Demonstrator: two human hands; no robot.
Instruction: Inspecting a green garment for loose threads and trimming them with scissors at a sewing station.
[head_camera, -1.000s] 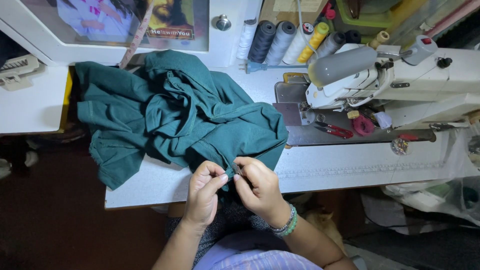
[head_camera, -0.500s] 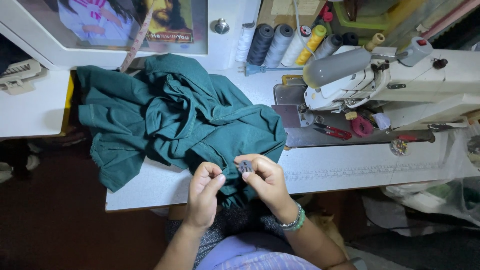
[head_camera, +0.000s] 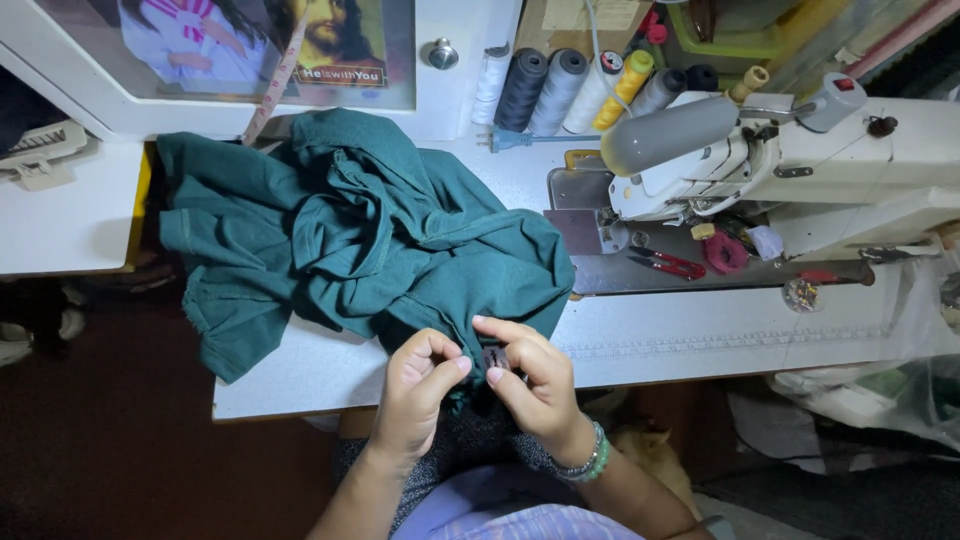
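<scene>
Both hands meet at the near edge of the surface (head_camera: 300, 375): the right hand (head_camera: 530, 385) pinches a small dark piece (head_camera: 495, 358), perhaps a label, while the left hand (head_camera: 420, 390) clenches the green garment (head_camera: 350, 230) heaped beside the sewing machine (head_camera: 800, 170).

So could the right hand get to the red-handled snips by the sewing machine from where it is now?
Probably yes. The snips lie in the open on the machine bed, with bare table between them and the right hand. But that hand is pinching a small dark piece at the green cloth, so it would have to let go first.
</scene>
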